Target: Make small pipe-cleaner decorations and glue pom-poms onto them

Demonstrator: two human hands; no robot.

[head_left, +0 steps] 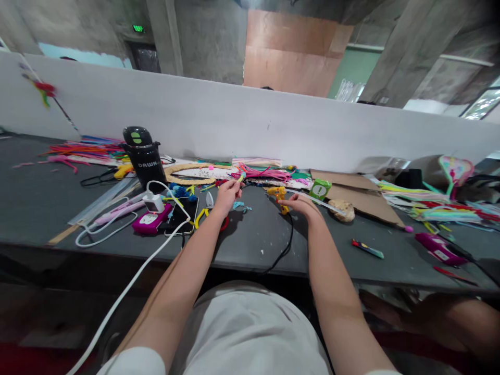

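Between the fingertips of my left hand (228, 195) is a small yellow-green piece (241, 177), too small to make out fully. A yellow glue gun (277, 192) with a clear glue stick (312, 198) at its back is in my right hand (302, 204), whose fingers close on its handle. Its nozzle points left, a short way from my left hand. Small blue bits (239, 206) lie on the dark table (250, 245) between the hands. Scissors with yellow handles (200, 217) are partly hidden behind my left forearm.
At the left stand a black bottle (145, 164) and a purple power socket (150, 221) with white cables. Bundles of pipe cleaners (261, 173) lie along the white partition (219, 109). On the right are a green box (320, 189), cardboard (375, 203) and a cutter (367, 248).
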